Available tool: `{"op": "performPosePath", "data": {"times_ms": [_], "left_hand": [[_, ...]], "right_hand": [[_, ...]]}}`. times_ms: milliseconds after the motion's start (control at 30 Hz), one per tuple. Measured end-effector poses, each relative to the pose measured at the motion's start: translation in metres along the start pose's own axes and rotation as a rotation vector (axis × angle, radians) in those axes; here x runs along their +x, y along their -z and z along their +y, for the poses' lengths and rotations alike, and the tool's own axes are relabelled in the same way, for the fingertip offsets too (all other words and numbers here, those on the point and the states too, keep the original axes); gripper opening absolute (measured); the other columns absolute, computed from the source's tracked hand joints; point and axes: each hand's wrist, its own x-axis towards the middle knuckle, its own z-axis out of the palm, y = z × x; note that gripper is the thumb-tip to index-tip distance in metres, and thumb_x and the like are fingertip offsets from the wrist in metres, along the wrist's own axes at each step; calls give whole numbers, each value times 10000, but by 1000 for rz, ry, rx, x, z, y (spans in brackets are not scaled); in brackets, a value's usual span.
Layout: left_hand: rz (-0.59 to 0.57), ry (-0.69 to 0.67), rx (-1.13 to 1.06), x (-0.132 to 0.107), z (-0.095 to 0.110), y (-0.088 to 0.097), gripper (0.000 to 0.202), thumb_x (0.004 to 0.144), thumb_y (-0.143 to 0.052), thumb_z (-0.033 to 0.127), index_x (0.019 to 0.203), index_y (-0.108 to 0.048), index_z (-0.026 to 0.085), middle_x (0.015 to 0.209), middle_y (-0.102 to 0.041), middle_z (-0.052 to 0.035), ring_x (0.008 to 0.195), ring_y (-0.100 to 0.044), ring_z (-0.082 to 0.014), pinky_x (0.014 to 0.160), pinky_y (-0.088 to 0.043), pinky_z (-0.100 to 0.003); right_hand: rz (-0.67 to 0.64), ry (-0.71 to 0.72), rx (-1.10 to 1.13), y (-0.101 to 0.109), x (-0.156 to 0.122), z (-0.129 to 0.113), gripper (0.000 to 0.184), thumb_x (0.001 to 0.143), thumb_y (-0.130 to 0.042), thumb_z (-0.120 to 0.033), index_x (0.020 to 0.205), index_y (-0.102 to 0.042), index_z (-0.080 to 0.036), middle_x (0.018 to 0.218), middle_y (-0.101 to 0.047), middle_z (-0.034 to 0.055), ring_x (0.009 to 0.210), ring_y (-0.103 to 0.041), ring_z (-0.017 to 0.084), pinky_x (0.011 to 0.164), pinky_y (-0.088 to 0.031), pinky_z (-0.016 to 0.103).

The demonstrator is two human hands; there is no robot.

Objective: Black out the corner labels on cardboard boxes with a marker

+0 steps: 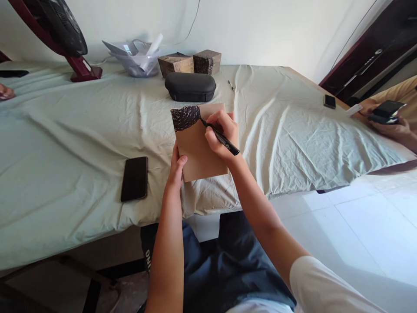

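Observation:
A brown cardboard box [203, 154] rests at the table's near edge, its plain face turned up toward me. Dense black curved strokes [185, 117] cover its upper left corner. My right hand [223, 130] is closed around a black marker [224, 141], whose tip meets the cardboard at the right end of the inked patch. With my left hand [177, 167] I grip the box by its lower left side, thumb on the top face and the other fingers mostly hidden behind the edge.
A black phone [134, 179] lies to the left. Behind the box stand a black zip case [190, 87], two patterned cardboard boxes [207, 62], a clear basket [143, 65] and a dark red fan [81, 67]. A small pen [231, 85] lies nearby. At right, another person's hands hold a dark device [386, 112].

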Motion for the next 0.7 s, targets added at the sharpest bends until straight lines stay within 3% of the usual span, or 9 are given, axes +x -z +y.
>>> {"op": "performPosePath", "data": {"times_ms": [233, 433, 700], "left_hand": [[19, 36, 10, 0, 0, -1, 912, 733, -884, 767, 1508, -665, 340, 1629, -651, -98, 1560, -567, -415, 1214, -553, -485], [3, 18, 4, -1, -1, 0, 870, 800, -855, 732, 1529, -645, 306, 1609, -664, -116, 1546, -580, -418, 1219, -552, -486], [-26, -8, -2, -1, -1, -1, 843, 803, -843, 734, 1498, -669, 290, 1443, -748, -133, 1481, -631, -404, 1205, -552, -498]], "right_hand": [[-21, 56, -12, 1, -6, 7, 113, 938, -683, -298, 1043, -640, -288, 950, -674, 45, 944, -649, 288, 1120, -511, 558], [34, 203, 10, -5, -6, 16, 96, 1002, -582, -297, 1090, -600, -264, 939, -626, 25, 914, -657, 255, 1068, -463, 515], [88, 345, -22, -6, -6, 15, 123, 998, -553, -213, 1108, -562, -267, 933, -620, 4, 829, -617, 220, 962, -413, 434]]}}
